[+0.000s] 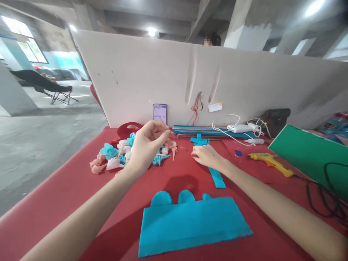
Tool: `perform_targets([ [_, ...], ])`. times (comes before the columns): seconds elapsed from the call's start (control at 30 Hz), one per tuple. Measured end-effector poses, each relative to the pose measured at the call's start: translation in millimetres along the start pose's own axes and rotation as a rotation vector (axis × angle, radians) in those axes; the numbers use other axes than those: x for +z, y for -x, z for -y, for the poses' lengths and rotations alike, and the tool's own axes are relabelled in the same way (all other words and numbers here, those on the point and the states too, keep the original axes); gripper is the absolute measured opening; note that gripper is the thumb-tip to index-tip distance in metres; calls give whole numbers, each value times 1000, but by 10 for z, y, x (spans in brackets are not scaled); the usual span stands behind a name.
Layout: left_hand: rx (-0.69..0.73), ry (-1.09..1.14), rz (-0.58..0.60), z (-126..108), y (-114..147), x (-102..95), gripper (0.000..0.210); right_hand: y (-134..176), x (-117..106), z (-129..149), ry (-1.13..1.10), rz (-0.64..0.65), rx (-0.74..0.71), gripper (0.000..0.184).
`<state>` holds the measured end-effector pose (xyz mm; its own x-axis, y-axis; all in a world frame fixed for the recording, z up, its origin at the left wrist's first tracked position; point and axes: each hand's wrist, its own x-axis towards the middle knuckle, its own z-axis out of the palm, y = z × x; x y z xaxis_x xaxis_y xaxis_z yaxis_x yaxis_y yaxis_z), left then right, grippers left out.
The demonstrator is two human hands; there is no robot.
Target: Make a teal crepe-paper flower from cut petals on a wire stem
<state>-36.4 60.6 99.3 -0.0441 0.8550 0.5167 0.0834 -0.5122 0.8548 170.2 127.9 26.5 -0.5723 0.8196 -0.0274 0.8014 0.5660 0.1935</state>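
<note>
Beyond the broad blue crepe-like paper sheet (194,226), the right hand (208,155) curls over a narrow blue paper strip (216,178), its grip hidden; the left hand (148,143) brings thumb and fingertips close, contents unclear. Handling the strip seems in hand; next calls for a light pinch.

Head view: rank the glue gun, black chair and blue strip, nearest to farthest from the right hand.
1. Blue strip: partly hidden by the right hand.
2. Glue gun: right of that hand.
3. Black chair: far left, on the floor.
</note>
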Motion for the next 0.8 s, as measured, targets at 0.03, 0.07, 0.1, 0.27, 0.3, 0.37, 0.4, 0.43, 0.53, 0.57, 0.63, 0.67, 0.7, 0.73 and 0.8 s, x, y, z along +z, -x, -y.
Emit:
perform_targets([
  [0.03, -6, 6, -9, -6, -4, -5, 5, -3, 51, 7, 29, 19, -5, 22],
  [0.07, -10, 9, -16, -9, -8, -10, 5, -3, 81, 17, 55, 38, -14, 23],
  [0.1, -15, 11, -21, -11, -12, -13, 5, -3, 94, 27, 77, 54, -25, 23],
  [0.27, -20, 11, -26, -8, -25, -25, 6, -8, 88, 84, 151, 108, -77, 23],
  [0.3, -25, 10, -24, -9, -26, -26, 5, -12, 91, 97, 158, 115, -83, 23],
  [0.37, -37, 8, -20, -13, -25, -28, 5, -23, 103, 126, 164, 126, -90, 23],
  [0.4, -40, 7, -19, -15, -23, -29, 5, -30, 109, 140, 163, 128, -90, 23],
  [0.43, -42, 7, -17, -17, -21, -30, 4, -36, 113, 154, 159, 129, -88, 23],
  [0.53, -40, 13, -5, -15, -17, -38, 4, -50, 117, 185, 119, 117, -71, 24],
  [0.57, -37, 14, -2, -13, -17, -41, 4, -51, 112, 187, 95, 106, -63, 24],
  [0.63, -29, 13, 1, -6, -19, -51, 5, -47, 82, 174, 32, 68, -37, 24],
  [0.67, -25, 11, 4, -2, -22, -57, 5, -42, 51, 158, -8, 40, -18, 23],
  [0.7, -21, 11, 8, 3, -25, -63, 5, -33, 8, 137, -53, 4, 6, 23],
  [0.73, -18, 12, 12, 9, -28, -69, 5, -22, -49, 114, -104, -41, 37, 23],
  [0.8, -14, 16, 21, 16, -34, -80, 5, 10, -190, 72, -226, -147, 103, 22],
])
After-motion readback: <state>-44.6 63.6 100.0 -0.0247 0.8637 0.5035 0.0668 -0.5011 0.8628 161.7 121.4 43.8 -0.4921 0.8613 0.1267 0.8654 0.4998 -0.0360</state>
